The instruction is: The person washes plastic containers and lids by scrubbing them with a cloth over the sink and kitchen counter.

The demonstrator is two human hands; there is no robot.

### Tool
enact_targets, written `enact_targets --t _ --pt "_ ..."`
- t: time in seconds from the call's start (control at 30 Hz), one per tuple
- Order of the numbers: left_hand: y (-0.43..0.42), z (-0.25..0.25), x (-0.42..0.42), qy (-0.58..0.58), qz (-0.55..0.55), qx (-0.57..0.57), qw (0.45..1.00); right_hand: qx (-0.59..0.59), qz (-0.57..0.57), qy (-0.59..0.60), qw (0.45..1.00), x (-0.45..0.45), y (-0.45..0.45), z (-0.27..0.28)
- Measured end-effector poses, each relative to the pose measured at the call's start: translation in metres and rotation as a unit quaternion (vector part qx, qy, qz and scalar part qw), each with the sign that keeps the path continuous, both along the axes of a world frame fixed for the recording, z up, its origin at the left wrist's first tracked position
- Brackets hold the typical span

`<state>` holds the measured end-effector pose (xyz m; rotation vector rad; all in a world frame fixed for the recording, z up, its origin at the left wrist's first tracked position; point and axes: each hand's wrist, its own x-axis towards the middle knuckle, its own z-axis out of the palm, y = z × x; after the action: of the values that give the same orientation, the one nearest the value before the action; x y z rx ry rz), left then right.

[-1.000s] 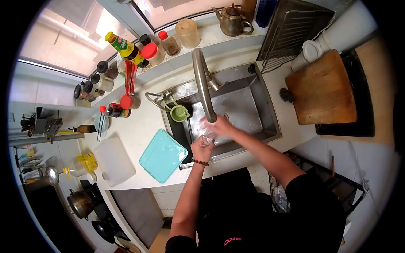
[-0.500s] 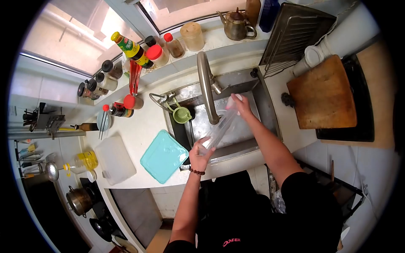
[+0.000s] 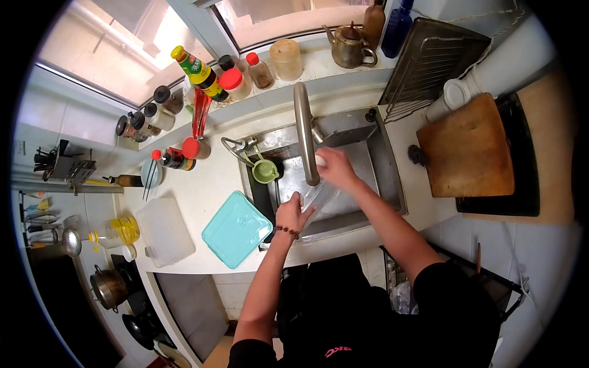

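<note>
Over the steel sink [image 3: 359, 211], below the curved faucet [image 3: 304, 122], a clear plastic item [image 3: 320, 196], perhaps a bag or container, spans my two hands. My left hand [image 3: 292, 214], with a beaded bracelet on the wrist, grips its near end, the thumb spread toward the sink. Closer to the faucet, my right hand [image 3: 337, 168] is closed round a small white thing [image 3: 320, 161], mostly hidden by the fingers, at the far end of the plastic. A green strainer cup [image 3: 264, 171] hangs at the sink's left side.
Left of the sink lie a turquoise lid [image 3: 237, 229] and a translucent box [image 3: 164, 232]. Bottles, jars and a metal teapot [image 3: 350, 46] line the windowsill. A wooden cutting board [image 3: 466, 150] leans at the right, near a dark oven rack [image 3: 429, 67].
The clear plastic was stretched out between my hands half a second ago. Since then my right hand has moved left toward the faucet, closer to my left hand. The view has shifted slightly.
</note>
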<state>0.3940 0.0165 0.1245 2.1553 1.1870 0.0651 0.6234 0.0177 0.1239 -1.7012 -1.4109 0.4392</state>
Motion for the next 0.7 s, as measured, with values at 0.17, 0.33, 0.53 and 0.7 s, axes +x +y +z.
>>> enact_targets --t 0.17,0.33,0.53,0.7 --pt "-0.002 -0.007 0.009 -0.095 0.068 0.034 0.993 0.094 0.136 -0.131 0.978 -0.032 -0.012 0.006" --pt "-0.011 -0.009 -0.014 -0.136 0.118 0.040 0.983 -0.066 0.028 0.132 0.989 0.018 0.001 -0.020" --pt "-0.010 -0.033 -0.038 -0.169 0.117 -0.032 0.978 -0.026 -0.010 0.238 0.971 0.001 0.005 -0.074" --pt "0.001 -0.039 -0.015 -0.177 0.159 0.009 0.971 -0.008 0.008 -0.045 0.999 -0.053 -0.006 -0.027"
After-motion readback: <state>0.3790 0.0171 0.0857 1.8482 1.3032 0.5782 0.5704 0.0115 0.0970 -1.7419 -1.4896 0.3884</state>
